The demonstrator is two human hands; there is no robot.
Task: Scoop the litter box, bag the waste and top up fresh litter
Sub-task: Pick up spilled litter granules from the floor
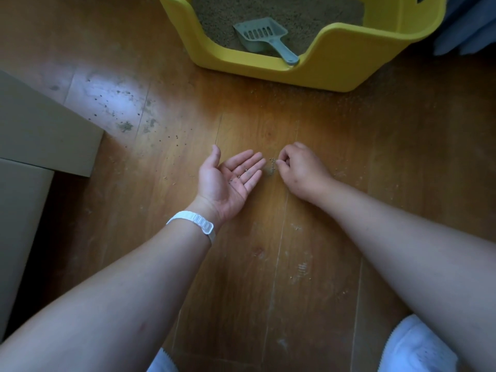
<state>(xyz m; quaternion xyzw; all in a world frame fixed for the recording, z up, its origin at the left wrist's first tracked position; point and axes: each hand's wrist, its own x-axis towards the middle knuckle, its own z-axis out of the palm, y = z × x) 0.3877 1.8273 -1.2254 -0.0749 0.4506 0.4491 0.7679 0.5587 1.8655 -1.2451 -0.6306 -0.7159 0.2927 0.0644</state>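
Head view, person crouching over the wooden floor (268,251).

- Left hand (230,181): lying palm up just above the floor, fingers straight and held side by side, thumb out. It is serving as a tray, and a few dark grains are sitting on the palm and fingers.
- Right hand (298,170): knuckles up, fingers curled in, thumb and forefinger tips pinching at the spilled granules (271,164), a small cluster on the floor between the two hands. How many grains are in the pinch is too small to tell.
- Litter box (335,63): yellow, standing on the floor well ahead of the hands, low front lip facing the person.
- Litter (281,12): covering the base of the box. No clumps are distinguishable at this size.
- Scoop (261,37): grey and slotted, lying on the litter with its handle end resting on the front lip, with neither hand touching it.
- More loose grains are lying along the box front and to the left by the cardboard boxes (40,124), with dusty smears on the boards.

Progress, as judged:
- The person is tidying tracked litter off the floor by hand, which is a side job to the main sequence.
- Whether the scooping is finished cannot be told from the scoop lying in the box.
- No waste bag and no fresh litter supply are in view, so bagging and topping up are looking undone.
- Much floor scatter is remaining.
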